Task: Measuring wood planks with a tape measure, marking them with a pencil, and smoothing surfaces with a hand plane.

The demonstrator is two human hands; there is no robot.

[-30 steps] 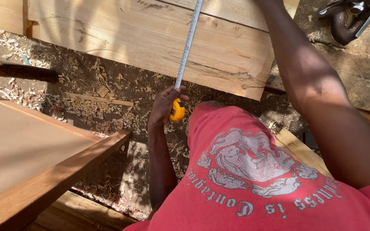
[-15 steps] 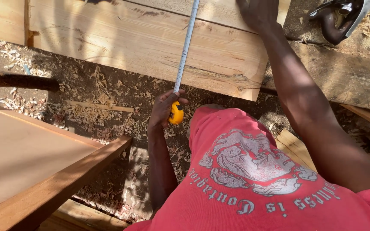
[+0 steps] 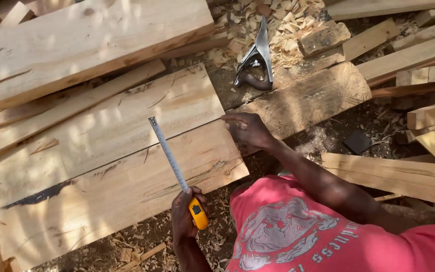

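Note:
My left hand (image 3: 185,214) grips a yellow tape measure (image 3: 197,213) near the front edge of a pale wooden plank (image 3: 117,181). Its metal blade (image 3: 167,153) runs up and left across the plank, with the tip at the seam to the neighbouring plank (image 3: 127,121). My right hand (image 3: 247,130) rests at the right end of the planks, fingers pointing left along the seam, holding nothing. My red shirt fills the lower right.
A metal hand plane (image 3: 255,60) lies on a rough board (image 3: 313,95) behind the planks, amid wood shavings (image 3: 273,25). More boards and offcuts (image 3: 399,174) lie to the right and at the back left. Shavings cover the ground by my left arm.
The view has swung up and left, bringing the planks and the plane into sight. My right hand has come down to the planks' right end. The tape blade now ends on the plank.

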